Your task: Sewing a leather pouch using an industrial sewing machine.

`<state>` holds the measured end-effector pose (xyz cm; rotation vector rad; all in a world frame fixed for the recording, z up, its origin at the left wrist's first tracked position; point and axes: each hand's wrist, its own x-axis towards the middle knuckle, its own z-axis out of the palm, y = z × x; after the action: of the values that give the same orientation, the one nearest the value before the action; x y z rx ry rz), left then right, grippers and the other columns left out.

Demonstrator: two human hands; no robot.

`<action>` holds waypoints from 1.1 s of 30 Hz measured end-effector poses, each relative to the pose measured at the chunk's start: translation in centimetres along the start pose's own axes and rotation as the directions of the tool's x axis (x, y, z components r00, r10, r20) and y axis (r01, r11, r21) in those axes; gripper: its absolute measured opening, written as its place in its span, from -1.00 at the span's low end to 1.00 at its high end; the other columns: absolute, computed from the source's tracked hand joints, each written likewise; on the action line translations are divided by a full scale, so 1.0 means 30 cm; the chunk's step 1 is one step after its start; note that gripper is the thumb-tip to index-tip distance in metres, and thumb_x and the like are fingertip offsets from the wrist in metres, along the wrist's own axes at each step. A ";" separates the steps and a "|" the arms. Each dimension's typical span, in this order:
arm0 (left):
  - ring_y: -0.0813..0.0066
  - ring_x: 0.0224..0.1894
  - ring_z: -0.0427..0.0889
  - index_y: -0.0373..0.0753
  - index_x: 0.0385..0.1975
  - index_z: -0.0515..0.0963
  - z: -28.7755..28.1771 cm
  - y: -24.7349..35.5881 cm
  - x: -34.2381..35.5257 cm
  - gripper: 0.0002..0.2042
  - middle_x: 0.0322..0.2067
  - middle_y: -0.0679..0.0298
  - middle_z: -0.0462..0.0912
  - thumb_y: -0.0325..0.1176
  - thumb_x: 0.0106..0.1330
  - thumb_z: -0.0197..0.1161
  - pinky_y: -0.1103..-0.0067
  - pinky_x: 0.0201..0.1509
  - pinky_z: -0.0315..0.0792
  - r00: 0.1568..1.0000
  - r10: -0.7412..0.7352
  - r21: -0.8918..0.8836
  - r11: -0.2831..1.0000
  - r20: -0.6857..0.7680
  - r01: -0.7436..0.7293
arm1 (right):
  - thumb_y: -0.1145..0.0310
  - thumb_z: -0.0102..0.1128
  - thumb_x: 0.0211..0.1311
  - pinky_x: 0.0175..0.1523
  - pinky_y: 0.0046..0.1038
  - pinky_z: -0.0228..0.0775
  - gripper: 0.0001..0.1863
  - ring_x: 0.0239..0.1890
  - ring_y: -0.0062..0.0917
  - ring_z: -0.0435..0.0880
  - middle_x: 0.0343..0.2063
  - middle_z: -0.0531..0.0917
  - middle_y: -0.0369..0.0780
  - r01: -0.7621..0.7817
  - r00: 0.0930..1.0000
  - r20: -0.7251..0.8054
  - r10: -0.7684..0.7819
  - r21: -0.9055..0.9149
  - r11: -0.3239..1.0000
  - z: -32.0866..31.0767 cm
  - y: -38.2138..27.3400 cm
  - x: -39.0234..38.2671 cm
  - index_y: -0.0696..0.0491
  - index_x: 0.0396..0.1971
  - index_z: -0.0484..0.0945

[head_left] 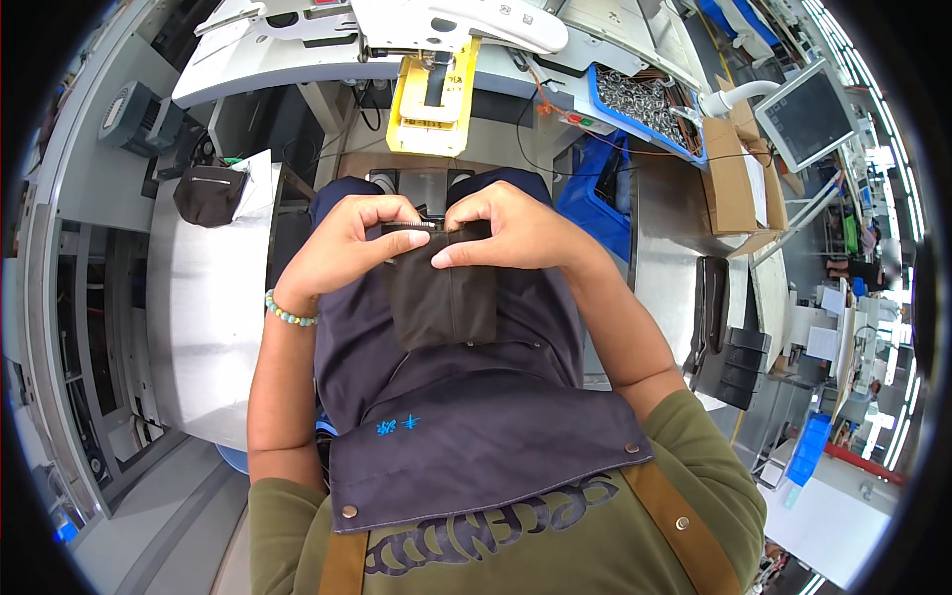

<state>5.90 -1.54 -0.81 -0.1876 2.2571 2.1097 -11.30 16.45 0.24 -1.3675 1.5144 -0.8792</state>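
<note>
A dark olive-black fabric piece (444, 307) with a light zipper along its top edge hangs over my lap, on the dark apron. My left hand (367, 238) pinches the top left of that edge, thumb on the zipper, fingertips behind the fabric. My right hand (501, 233) pinches the top right of the same piece, thumb pressed on its front, index finger curled at the edge. The two thumbs are close but apart. What the fingertips hold behind the edge is hidden.
Ahead stands a white machine (476, 25) with a yellow plate (407, 129) and a blue tray (645, 99) of metal parts. On the left bench (198, 327) lies a dark pouch (206, 198). At right are a cardboard box (724, 178), monitor (805, 114) and blue crate (600, 228).
</note>
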 end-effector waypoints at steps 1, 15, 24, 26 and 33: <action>0.75 -0.37 0.45 -0.36 -0.36 0.61 -0.002 -0.004 0.001 -0.88 -0.44 0.42 0.59 -0.42 0.33 0.34 0.67 -0.25 0.36 1.000 0.000 0.000 1.000 -0.002 0.000 | 0.20 0.48 0.17 -0.36 -0.53 0.21 -0.66 -0.46 -0.76 0.39 -0.60 0.54 -0.34 0.029 0.999 -0.038 -0.028 0.019 0.999 0.001 -0.004 0.001 0.18 -0.48 0.60; 0.73 -0.37 0.48 -0.37 -0.37 0.61 0.030 -0.005 -0.004 -0.86 -0.46 0.37 0.62 -0.42 0.31 0.37 0.66 -0.26 0.36 0.997 0.072 0.109 0.991 0.018 -0.073 | 0.07 0.50 0.11 -0.48 -0.40 0.15 -0.53 -0.61 -0.62 0.27 -0.71 0.39 -0.22 0.081 0.996 0.048 -0.079 -0.043 0.996 0.023 0.026 -0.011 0.22 -0.56 0.59; 0.79 -0.41 0.45 -0.32 -0.37 0.63 -0.042 0.053 0.005 -0.87 -0.47 0.48 0.58 -0.39 0.35 0.35 0.70 -0.32 0.36 0.997 0.059 0.001 0.998 -0.052 -0.059 | 0.33 0.31 0.33 -0.13 -0.61 0.35 -0.81 -0.29 -0.76 0.49 -0.37 0.61 -0.38 -0.038 0.999 -0.007 0.041 0.224 0.974 -0.090 0.011 -0.033 0.17 -0.32 0.60; 0.80 -0.41 0.45 -0.32 -0.37 0.63 -0.062 0.059 0.019 -0.86 -0.48 0.49 0.57 -0.38 0.37 0.34 0.71 -0.32 0.36 0.999 0.033 -0.053 0.998 -0.034 -0.035 | 0.35 0.25 0.36 -0.16 -0.63 0.31 -0.82 -0.32 -0.78 0.44 -0.40 0.56 -0.41 0.052 0.991 -0.131 -0.001 0.388 0.920 -0.100 -0.002 -0.029 0.15 -0.37 0.55; 0.85 -0.44 0.36 -0.31 -0.46 0.57 -0.149 0.074 0.083 -0.78 -0.53 0.55 0.50 -0.35 0.42 0.29 0.73 -0.37 0.30 0.993 0.039 0.043 0.998 -0.111 -0.035 | 0.33 0.25 0.36 -0.19 -0.67 0.28 -0.82 -0.34 -0.82 0.43 -0.46 0.54 -0.46 0.090 0.980 -0.201 -0.004 0.425 0.901 -0.140 0.031 0.023 0.10 -0.41 0.58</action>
<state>3.38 -5.99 1.42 -0.2703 2.3820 2.1192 -15.55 15.66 0.78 -1.0149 1.3252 -1.3245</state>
